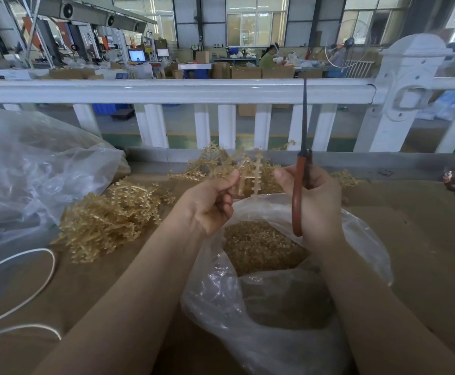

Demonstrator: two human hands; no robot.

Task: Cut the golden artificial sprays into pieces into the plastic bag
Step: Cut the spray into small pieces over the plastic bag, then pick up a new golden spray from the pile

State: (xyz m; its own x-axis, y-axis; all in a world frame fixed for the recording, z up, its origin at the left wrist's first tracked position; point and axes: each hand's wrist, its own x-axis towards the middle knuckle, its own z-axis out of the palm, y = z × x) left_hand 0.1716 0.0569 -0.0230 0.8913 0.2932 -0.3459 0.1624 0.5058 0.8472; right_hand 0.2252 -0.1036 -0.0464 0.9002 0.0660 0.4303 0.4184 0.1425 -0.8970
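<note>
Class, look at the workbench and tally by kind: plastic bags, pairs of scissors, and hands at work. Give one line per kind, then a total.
Plastic bags: 2, the open plastic bag under the hands and a large bag at left
Scissors: 1
Hands: 2, left hand and right hand
Total: 5

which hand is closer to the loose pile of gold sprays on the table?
Left. The left hand pinches a spray just right of the pile. The right hand, gripping the scissors, is farther right, over the plastic bag.
</note>
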